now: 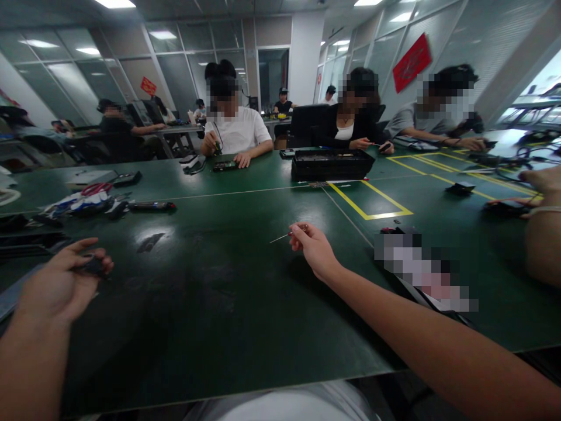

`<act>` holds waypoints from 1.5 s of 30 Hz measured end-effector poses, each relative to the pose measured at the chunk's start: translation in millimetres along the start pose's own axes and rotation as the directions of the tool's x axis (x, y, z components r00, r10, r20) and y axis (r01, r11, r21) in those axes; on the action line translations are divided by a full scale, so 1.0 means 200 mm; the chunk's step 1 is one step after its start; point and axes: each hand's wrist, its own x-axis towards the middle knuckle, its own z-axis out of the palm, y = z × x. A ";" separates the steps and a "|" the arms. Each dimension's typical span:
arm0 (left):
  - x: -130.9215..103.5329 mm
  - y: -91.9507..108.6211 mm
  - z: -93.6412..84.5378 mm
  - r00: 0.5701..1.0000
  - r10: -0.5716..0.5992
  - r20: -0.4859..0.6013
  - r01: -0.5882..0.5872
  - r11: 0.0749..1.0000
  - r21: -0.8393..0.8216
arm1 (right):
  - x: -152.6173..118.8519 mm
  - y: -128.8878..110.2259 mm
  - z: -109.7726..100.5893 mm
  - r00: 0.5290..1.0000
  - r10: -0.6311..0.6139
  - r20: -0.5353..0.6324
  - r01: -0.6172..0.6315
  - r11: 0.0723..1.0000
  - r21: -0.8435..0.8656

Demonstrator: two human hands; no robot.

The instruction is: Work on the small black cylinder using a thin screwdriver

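Note:
My left hand [65, 280] is at the left over the green table [210, 327], its fingers curled around a small dark object [93, 265] that I cannot make out. Right of the table's middle, my right hand [309, 245] pinches a thin metal tool [279, 238] with a bit of red near the fingers. The tool's thin shaft points left, above the tabletop. Both hands are far apart from each other.
Gloves and cables [83, 202] lie at the left beside a dark pen-like tool [152, 206]. A long black box [331, 165] stands ahead, near yellow tape [368, 216]. A blurred flat item [421, 269] lies right of my right hand. Several people work across the table; another person's arm [543, 234] reaches in at the right.

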 end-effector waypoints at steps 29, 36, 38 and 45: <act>-0.34 -0.28 1.03 0.549 0.447 0.707 -0.738 0.655 0.159 | -0.04 -0.03 0.00 0.987 -0.139 0.084 0.124 0.979 0.159; -0.34 -0.28 1.05 0.557 0.469 0.685 -0.727 0.674 0.131 | -0.04 -0.04 -0.01 0.983 -0.161 0.093 0.157 0.986 0.050; -0.33 -0.29 1.05 0.560 0.475 0.679 -0.723 0.680 0.120 | -0.04 -0.04 0.00 0.982 -0.172 0.083 0.171 0.985 0.012; -0.32 -0.30 1.05 0.565 0.476 0.674 -0.728 0.671 0.136 | -0.06 -0.09 -0.01 0.969 -0.245 0.043 0.246 0.915 -0.319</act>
